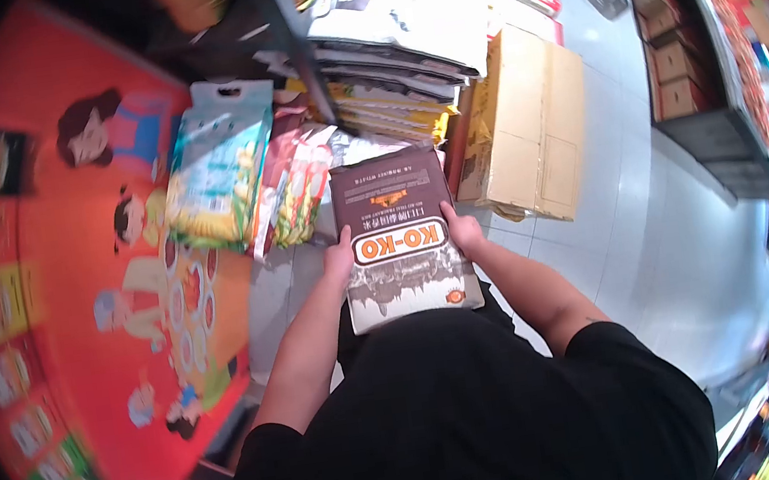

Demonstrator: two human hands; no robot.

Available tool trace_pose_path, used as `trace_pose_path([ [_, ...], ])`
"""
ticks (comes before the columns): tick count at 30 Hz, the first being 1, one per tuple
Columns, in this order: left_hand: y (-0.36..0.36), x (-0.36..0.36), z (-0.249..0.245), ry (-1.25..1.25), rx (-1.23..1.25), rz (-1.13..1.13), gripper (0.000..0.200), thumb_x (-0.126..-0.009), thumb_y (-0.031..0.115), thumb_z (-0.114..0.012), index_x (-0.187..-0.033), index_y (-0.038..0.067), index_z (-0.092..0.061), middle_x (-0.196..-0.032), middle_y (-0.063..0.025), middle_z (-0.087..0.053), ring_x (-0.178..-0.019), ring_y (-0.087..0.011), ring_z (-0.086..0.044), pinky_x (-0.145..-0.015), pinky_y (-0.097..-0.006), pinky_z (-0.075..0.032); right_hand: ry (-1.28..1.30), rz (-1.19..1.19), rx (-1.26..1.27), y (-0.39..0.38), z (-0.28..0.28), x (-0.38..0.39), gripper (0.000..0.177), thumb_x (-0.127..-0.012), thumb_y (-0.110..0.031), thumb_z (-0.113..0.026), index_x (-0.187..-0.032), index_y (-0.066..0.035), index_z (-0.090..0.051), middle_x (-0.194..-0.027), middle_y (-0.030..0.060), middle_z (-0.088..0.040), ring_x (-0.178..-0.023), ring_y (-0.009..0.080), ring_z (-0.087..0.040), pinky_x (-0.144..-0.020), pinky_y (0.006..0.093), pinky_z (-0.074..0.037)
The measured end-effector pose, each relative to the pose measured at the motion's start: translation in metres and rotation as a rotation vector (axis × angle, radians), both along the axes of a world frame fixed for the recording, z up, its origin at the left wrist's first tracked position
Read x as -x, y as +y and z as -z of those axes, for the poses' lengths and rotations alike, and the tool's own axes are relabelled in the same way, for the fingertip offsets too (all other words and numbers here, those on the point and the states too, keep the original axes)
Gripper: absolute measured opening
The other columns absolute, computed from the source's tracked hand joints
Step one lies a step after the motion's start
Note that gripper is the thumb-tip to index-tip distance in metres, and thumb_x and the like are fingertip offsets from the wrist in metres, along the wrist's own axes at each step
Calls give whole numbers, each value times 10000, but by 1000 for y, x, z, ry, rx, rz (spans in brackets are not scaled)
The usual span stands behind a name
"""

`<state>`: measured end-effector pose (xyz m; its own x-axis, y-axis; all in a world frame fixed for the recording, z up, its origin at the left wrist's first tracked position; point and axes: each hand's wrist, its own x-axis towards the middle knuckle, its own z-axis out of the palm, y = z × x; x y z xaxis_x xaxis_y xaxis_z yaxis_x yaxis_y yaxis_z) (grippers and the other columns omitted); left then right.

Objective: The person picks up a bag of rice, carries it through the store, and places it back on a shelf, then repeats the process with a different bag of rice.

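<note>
Head view: both hands (402, 242) gripping KO-KO bag (409, 280) by opposite sides, forearms reaching forward.

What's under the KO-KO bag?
Black clothing shows past its lower sides, with tiled floor farther out. Whatever is directly beneath the KO-KO bag, between the left hand and right hand, is covered by the bag.

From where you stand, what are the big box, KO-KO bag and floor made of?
The big box looks like dull cardboard: plain tan, worn edges. The KO-KO bag seems printed plastic, matte with slightly wavy edges, though maybe paper. The floor looks like glossy tile, with thin seams and glare.
</note>
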<state>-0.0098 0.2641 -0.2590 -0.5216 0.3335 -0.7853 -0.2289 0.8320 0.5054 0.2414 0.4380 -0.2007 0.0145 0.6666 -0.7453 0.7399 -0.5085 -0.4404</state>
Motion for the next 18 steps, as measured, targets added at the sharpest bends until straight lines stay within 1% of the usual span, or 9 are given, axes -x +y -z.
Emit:
trace_pose_path([
  [3, 12, 11, 10, -110, 14, 91, 840, -928, 650, -503, -1122, -155, -646, -1164, -261, -673, -1087, -317, -653, -918, -399, -480, -21, 149, 26, -26, 7, -6, 938, -880, -705, -521, -1081, 204, -630, -1158, 357, -634, -1150, 412, -622, -986, 410, -459],
  [7, 23, 9, 40, -131, 157, 235, 837, -943, 648, -482, -1096, -157, -652, -1155, -262, -676, -1093, -316, -649, -925, -398, -472, -15, 340, 171, -54, 66, -29, 947, -869, -710, -536, -1084, 208, -628, -1159, 356, -634, -1144, 423, -620, -981, 417, -461],
  [8, 23, 12, 58, -110, 221, 293, 848, -944, 658, -470, -1099, -157, -647, -1151, -269, -674, -1101, -329, -644, -935, -401, -465, -51, 364, 212, -60, 79, -32, 949, -862, -715, -541, -1080, 204, -632, -1161, 355, -634, -1141, 419, -622, -980, 417, -462],
  [10, 20, 18, 99, -101, 218, 345, 850, -942, 662, -466, -1106, -153, -645, -1145, -274, -673, -1104, -345, -640, -937, -408, -463, -43, 414, 235, -68, 105, -35, 943, -859, -722, -538, -1069, 191, -645, -1159, 348, -638, -1143, 409, -624, -974, 418, -466],
  [11, 23, 14, 120, -92, 200, 354, 851, -941, 664, -465, -1110, -151, -643, -1142, -276, -672, -1106, -354, -638, -938, -411, -461, -34, 421, 229, -63, 123, -40, 940, -858, -726, -536, -1064, 184, -652, -1157, 345, -641, -1143, 404, -625, -971, 419, -467],
  [12, 26, 13, 118, -53, 97, 346, 846, -934, 669, -469, -1106, -139, -650, -1128, -288, -671, -1105, -379, -634, -940, -423, -457, -18, 407, 220, -63, 130, -38, 909, -862, -725, -532, -1041, 154, -675, -1102, 335, -661, -1111, 407, -637, -951, 426, -474],
  [14, 46, 17, 123, -54, 173, 323, 830, -934, 659, -475, -1118, -132, -648, -1143, -291, -665, -1126, -387, -623, -949, -431, -450, 5, 414, 231, -48, 144, -32, 869, -870, -715, -530, -1024, 125, -691, -1055, 328, -672, -1078, 421, -642, -937, 431, -477],
  [17, 102, 18, 98, 0, 222, 346, 784, -939, 617, -495, -1158, -124, -630, -1164, -296, -655, -1160, -393, -608, -951, -445, -446, 42, 416, 142, -23, 181, -17, 802, -885, -690, -528, -1002, 83, -709, -974, 317, -684, -1014, 445, -649, -914, 435, -483],
  [18, 108, 22, 132, 66, 141, 438, 739, -946, 587, -497, -1182, -101, -629, -1172, -288, -654, -1157, -395, -609, -951, -445, -449, 47, 391, 94, 0, 193, -17, 781, -893, -673, -529, -1011, 78, -707, -982, 313, -686, -1018, 436, -651, -917, 431, -482],
])
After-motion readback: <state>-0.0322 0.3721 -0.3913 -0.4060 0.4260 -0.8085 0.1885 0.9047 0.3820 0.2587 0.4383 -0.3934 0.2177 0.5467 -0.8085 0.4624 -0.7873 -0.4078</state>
